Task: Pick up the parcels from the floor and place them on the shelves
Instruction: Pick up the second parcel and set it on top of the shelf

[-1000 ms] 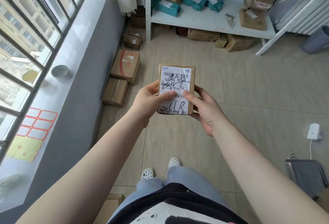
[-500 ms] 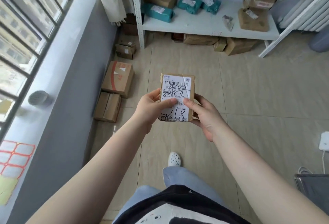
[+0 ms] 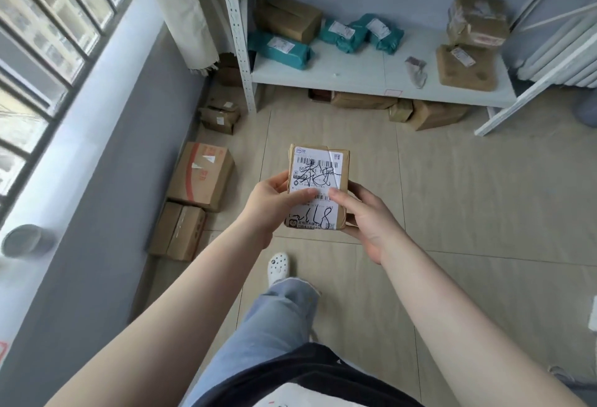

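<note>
**Parcel carried closer to the shelves**

Since the earlier frame the shelves have drawn nearer and now fill the top of the view, while one white shoe steps forward on the tiled floor. Both hands hold the same small brown parcel at chest height, above the floor and well short of the shelf board.

On the left hand, the fingers are curled around the parcel's left edge, with the thumb lying flat across the white label. On the right hand, the fingers wrap under and behind the right edge, and its thumb presses the label just beside the other thumb. Neither hand is clenched tight; both grip the parcel between thumb and curled fingers.

On the lower shelf board lie three teal bags, a brown box behind them, and brown parcels stacked at the right end. More boxes sit on the floor under the shelf and along the grey wall at left.
</note>
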`<act>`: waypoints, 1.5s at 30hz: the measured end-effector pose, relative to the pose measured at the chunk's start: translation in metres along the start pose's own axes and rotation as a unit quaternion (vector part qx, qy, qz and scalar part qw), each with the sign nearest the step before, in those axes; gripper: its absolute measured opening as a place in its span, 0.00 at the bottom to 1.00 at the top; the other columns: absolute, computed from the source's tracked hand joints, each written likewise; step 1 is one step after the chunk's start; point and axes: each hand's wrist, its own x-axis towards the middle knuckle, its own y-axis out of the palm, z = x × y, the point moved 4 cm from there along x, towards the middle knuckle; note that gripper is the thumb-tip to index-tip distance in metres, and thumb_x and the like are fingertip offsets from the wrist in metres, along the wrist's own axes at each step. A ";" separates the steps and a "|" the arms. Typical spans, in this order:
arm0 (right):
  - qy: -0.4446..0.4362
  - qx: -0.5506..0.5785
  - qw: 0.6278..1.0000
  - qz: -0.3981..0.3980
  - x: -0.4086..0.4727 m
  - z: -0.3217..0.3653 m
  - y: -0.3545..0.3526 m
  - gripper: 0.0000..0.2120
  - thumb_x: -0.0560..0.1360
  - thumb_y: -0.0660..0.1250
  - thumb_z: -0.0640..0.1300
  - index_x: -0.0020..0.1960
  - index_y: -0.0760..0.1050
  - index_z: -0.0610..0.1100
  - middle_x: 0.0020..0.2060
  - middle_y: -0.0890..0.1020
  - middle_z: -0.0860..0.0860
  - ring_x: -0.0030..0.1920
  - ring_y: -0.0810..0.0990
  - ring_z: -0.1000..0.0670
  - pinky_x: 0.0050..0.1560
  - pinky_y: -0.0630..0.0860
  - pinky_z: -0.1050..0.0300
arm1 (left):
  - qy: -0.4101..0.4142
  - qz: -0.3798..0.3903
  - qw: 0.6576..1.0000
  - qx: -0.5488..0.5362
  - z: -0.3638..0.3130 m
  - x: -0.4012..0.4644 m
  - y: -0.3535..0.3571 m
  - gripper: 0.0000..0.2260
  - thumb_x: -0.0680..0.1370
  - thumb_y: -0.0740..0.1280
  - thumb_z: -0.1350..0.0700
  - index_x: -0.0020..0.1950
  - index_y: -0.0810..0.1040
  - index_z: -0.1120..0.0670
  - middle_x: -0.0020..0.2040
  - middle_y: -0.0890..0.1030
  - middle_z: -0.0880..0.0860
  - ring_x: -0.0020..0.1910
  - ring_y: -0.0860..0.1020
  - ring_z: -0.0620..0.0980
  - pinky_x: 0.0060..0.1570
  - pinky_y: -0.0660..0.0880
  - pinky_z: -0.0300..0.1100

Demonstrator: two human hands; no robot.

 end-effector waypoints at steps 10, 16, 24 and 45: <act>-0.005 0.011 0.999 -0.042 0.126 0.095 -0.030 0.22 0.74 0.71 0.49 0.67 0.75 0.49 0.56 0.86 0.49 0.54 0.85 0.45 0.50 0.80 0.56 | -0.011 0.043 0.998 0.035 -0.089 0.152 0.023 0.13 0.74 0.75 0.63 0.58 0.83 0.55 0.47 0.87 0.48 0.40 0.86 0.45 0.43 0.82 0.36; -0.002 0.019 0.998 -0.057 0.194 0.139 -0.058 0.22 0.74 0.71 0.49 0.68 0.75 0.48 0.54 0.86 0.49 0.50 0.86 0.48 0.53 0.80 0.53 | -0.025 0.052 0.998 0.027 -0.128 0.228 0.050 0.15 0.73 0.75 0.65 0.59 0.82 0.57 0.47 0.87 0.50 0.41 0.86 0.47 0.45 0.84 0.39; -0.017 0.007 1.000 -0.024 0.301 0.216 -0.094 0.23 0.74 0.70 0.47 0.69 0.74 0.49 0.54 0.86 0.50 0.47 0.86 0.50 0.46 0.80 0.57 | -0.012 0.019 0.999 0.026 -0.185 0.335 0.081 0.14 0.73 0.75 0.64 0.57 0.83 0.53 0.50 0.88 0.52 0.45 0.86 0.50 0.51 0.82 0.45; -0.057 -0.018 0.998 -0.023 0.523 0.423 -0.121 0.22 0.74 0.71 0.50 0.67 0.76 0.50 0.54 0.86 0.51 0.53 0.85 0.48 0.58 0.79 0.50 | 0.039 0.000 0.999 0.008 -0.372 0.562 0.108 0.13 0.74 0.75 0.63 0.57 0.83 0.53 0.47 0.88 0.48 0.42 0.86 0.46 0.44 0.83 0.38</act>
